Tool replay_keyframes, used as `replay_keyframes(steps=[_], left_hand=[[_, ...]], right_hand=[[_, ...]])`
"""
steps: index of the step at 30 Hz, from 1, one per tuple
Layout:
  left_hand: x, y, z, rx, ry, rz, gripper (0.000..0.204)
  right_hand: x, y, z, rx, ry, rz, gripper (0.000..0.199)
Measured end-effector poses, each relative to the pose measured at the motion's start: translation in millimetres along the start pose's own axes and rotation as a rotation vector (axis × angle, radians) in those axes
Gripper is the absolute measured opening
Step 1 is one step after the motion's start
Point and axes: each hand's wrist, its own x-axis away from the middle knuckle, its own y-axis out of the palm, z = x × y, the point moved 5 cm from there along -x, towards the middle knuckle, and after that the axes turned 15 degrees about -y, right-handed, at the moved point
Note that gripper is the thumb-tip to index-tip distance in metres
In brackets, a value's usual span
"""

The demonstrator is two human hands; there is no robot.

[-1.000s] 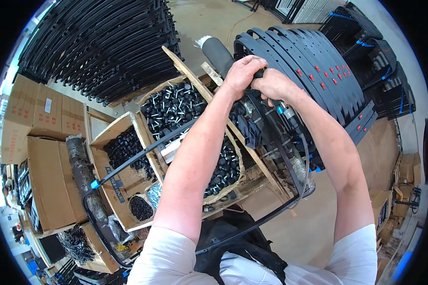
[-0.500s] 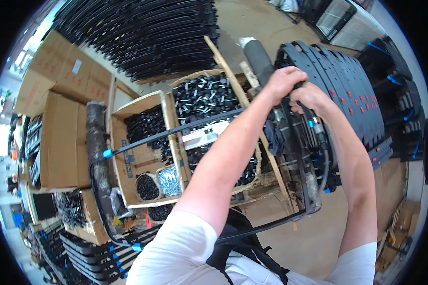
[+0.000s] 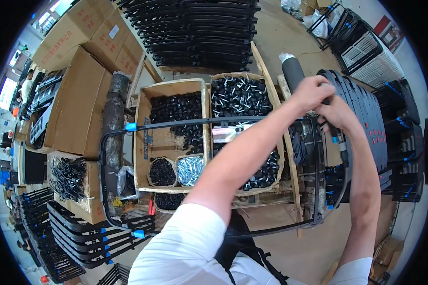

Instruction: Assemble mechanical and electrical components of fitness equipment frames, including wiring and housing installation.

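Observation:
A large black tubular frame (image 3: 176, 124) with rounded corners and blue tape or clips lies across two cardboard bins. At its far right corner my two hands are close together. My right hand (image 3: 340, 114) is closed around a dark, slim power screwdriver (image 3: 342, 148), whose cable or hose curves down beside my forearm. Just left of it and a little farther away, my left hand (image 3: 313, 92) is closed with its fingertips pinched by the tool's upper end; what sits between them is hidden.
The left bin (image 3: 206, 137) holds black parts, small black pieces and silvery screws; the right bin (image 3: 245, 97) holds black-headed bolts. Curved black panels (image 3: 366, 111) with red spots stand at the right. Cartons (image 3: 76, 107) and stacked black frames (image 3: 81, 232) stand at the left.
My view has turned, so the bins and frame now sit straighter and farther right in it. My hands stay close together at the frame's far right corner, the right still around the screwdriver.

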Motion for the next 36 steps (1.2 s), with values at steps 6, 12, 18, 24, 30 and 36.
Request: replay_keyframes(steps=[6,12,18,24,30,36], left_hand=[[127.8,-163.9,18.2,0.123,-0.068,0.223,0.016],[181.2,-235.8,25.3,0.191,-0.081,0.231,0.015],[181.9,-239.1,17.3,0.211,-0.048,0.198,0.021],[183.4,-247.8,15.7,0.215,-0.056,0.178,0.022],[191.5,-241.3,10.1,0.139,-0.112,0.153,0.020],[197.5,-237.9,4.4,0.100,-0.139,0.133,0.025]], right_hand=[[-24.2,134.1,-116.4,0.176,-0.196,-0.286,0.033],[-42.4,204.1,-170.1,0.290,-0.168,-0.309,0.039],[-42.2,216.7,-163.7,0.261,-0.178,-0.282,0.040],[-50.4,227.0,-157.6,0.300,-0.150,-0.286,0.039],[-35.7,221.5,-168.4,0.333,-0.129,-0.320,0.047],[-26.0,228.7,-161.4,0.267,-0.114,-0.277,0.045]])
